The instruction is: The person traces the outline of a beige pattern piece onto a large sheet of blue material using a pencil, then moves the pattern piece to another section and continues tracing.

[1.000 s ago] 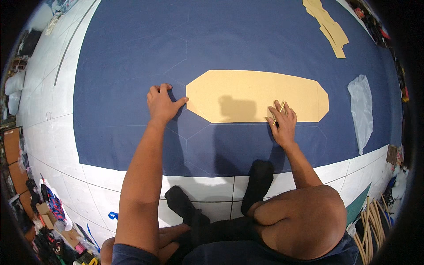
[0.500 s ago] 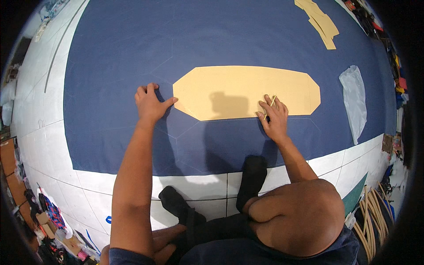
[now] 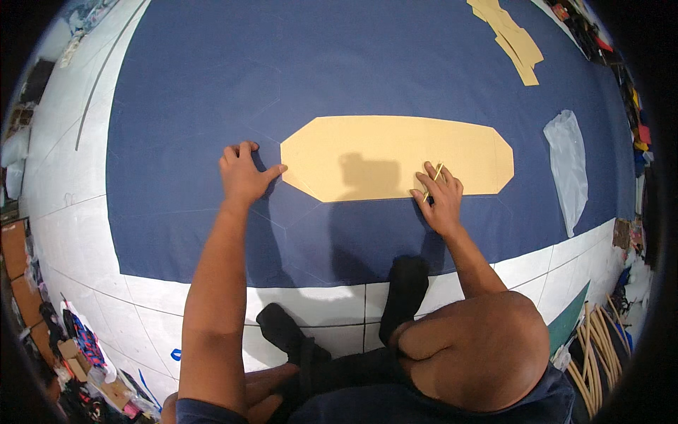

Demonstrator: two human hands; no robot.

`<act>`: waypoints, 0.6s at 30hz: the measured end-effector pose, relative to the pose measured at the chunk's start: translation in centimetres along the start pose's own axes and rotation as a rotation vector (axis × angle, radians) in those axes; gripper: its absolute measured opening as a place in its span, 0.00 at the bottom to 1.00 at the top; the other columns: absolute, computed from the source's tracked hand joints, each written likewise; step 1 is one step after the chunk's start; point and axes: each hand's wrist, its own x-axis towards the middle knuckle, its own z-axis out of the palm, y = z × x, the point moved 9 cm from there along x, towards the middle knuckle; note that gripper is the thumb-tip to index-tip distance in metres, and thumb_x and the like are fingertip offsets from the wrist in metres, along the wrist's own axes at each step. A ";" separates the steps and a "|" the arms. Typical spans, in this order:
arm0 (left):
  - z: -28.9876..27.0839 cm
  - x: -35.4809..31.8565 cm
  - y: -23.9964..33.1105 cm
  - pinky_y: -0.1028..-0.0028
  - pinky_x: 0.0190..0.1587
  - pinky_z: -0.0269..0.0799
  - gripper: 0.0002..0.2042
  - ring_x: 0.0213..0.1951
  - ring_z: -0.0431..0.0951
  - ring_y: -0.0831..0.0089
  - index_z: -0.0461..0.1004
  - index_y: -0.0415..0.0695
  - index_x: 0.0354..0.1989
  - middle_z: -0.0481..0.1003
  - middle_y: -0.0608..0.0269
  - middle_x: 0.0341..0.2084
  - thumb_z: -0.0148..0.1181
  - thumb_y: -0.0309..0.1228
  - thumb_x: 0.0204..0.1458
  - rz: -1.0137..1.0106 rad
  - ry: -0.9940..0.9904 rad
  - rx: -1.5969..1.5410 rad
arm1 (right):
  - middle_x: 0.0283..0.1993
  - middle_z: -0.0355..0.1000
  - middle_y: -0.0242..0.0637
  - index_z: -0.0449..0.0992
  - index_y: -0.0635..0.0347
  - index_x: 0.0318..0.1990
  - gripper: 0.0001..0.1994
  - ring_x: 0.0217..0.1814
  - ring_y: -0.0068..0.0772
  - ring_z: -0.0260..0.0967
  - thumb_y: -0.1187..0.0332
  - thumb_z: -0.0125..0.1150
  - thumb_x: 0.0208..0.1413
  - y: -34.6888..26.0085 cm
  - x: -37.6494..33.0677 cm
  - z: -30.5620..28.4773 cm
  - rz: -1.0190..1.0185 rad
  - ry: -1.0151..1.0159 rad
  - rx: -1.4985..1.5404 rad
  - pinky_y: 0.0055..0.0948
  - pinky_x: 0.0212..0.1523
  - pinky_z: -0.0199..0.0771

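A long beige card pattern [image 3: 395, 131] with cut-off corners lies flat on dark blue fabric [image 3: 191, 85]. Pale chalk lines run over the fabric, and the pattern's near edge lies along one of them. My left hand [image 3: 244, 173] rests at the pattern's left end, fingers spread on the fabric and thumb touching the card's edge. On the card's near right part sits my right hand [image 3: 441, 198], fingertips pressing down. A thin yellow pencil-like stick [image 3: 439, 172] is held slantwise between its fingers.
Several beige card pieces [image 3: 515, 44] lie at the far right of the fabric. Nearer, a crumpled clear plastic bag [image 3: 567, 169] sits by its right edge. White floor tiles [image 3: 162, 293] border the cloth. A bundle of tan rods [image 3: 597, 346] is at lower right, clutter at lower left.
The card pattern has slid slightly toward me, its near edge now meeting the chalk line. Both hands moved with it. The whole view also shifted a little.
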 end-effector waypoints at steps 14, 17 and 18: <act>-0.2 0.1 0.2 0.57 0.65 0.62 0.40 0.64 0.60 0.52 0.70 0.47 0.61 0.63 0.50 0.60 0.78 0.54 0.40 -0.030 -0.011 0.008 | 0.68 0.71 0.37 0.79 0.50 0.56 0.20 0.73 0.49 0.59 0.55 0.67 0.59 -0.4 -0.1 -0.7 -0.018 0.052 -0.008 0.50 0.67 0.51; -0.1 0.1 0.0 0.56 0.65 0.62 0.41 0.64 0.60 0.49 0.69 0.45 0.60 0.63 0.47 0.60 0.77 0.54 0.40 -0.013 0.000 0.001 | 0.68 0.71 0.36 0.79 0.50 0.56 0.21 0.72 0.48 0.59 0.55 0.68 0.58 -0.4 -0.2 -0.6 -0.015 0.062 0.001 0.49 0.66 0.52; -0.1 0.2 0.1 0.55 0.65 0.62 0.41 0.64 0.60 0.48 0.69 0.44 0.60 0.63 0.46 0.60 0.77 0.54 0.40 -0.001 0.002 -0.004 | 0.68 0.71 0.36 0.79 0.50 0.56 0.21 0.72 0.49 0.59 0.55 0.68 0.57 -0.3 -0.2 -0.6 -0.012 0.064 0.000 0.49 0.66 0.52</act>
